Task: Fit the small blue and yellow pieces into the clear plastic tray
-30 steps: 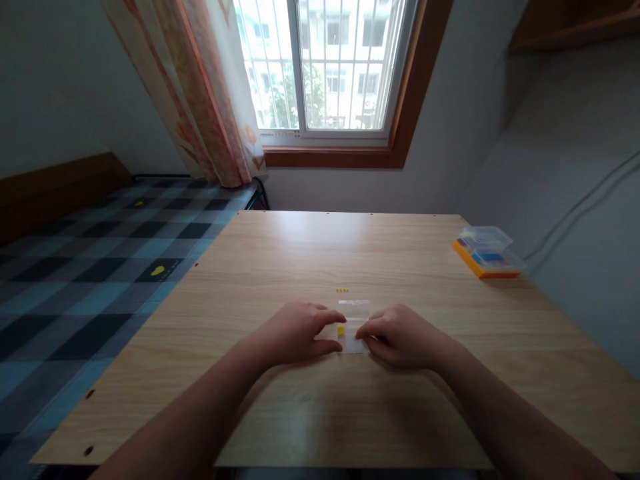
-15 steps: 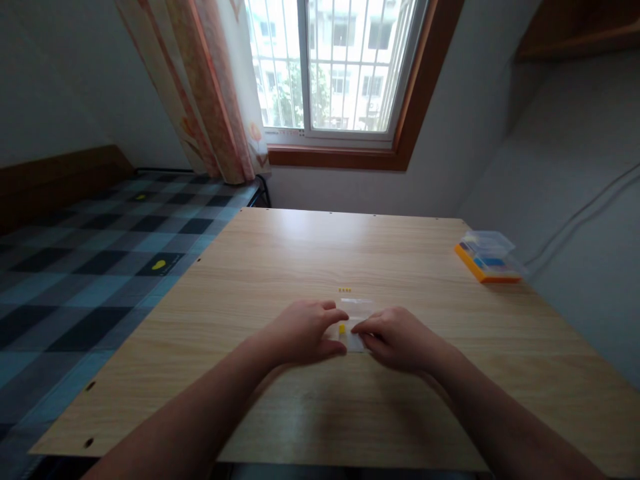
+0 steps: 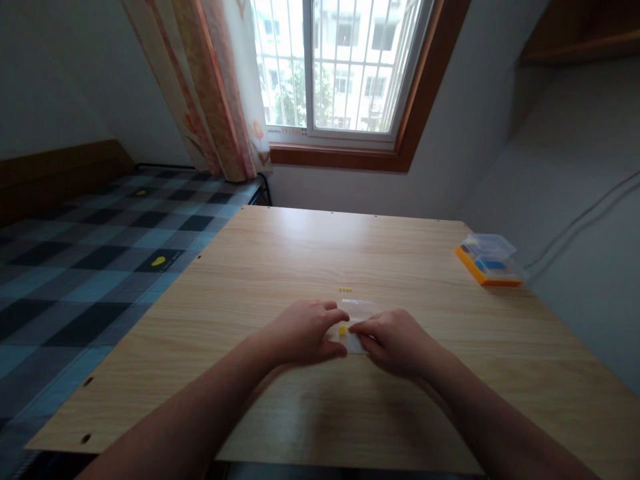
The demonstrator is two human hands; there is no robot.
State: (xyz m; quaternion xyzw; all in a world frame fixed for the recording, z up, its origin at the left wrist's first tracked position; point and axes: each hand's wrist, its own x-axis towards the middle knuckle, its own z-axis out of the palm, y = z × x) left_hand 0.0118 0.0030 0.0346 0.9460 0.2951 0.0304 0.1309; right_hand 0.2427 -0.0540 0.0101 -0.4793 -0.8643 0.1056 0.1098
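A small yellow block sits on a clear and white plastic piece low on the table's middle. My left hand curves around its left side, thumb and index finger apart, their tips at the plastic. From the right, my right hand reaches in with bent fingers. At its index fingertip shows a tiny yellow piece, close beside the block; the fingers partly cover it. Just beyond the hands lies a short row of tiny yellow pieces.
The wooden table has small holes along its edges. On its right side stands an orange-based case with a clear lid and blue contents. A bed with a checked cover adjoins on the left, and a window is behind.
A bit of yellow now shows at my right index fingertip, which has moved slightly left toward the block. My left hand stays nearly still. The view has shifted slightly.
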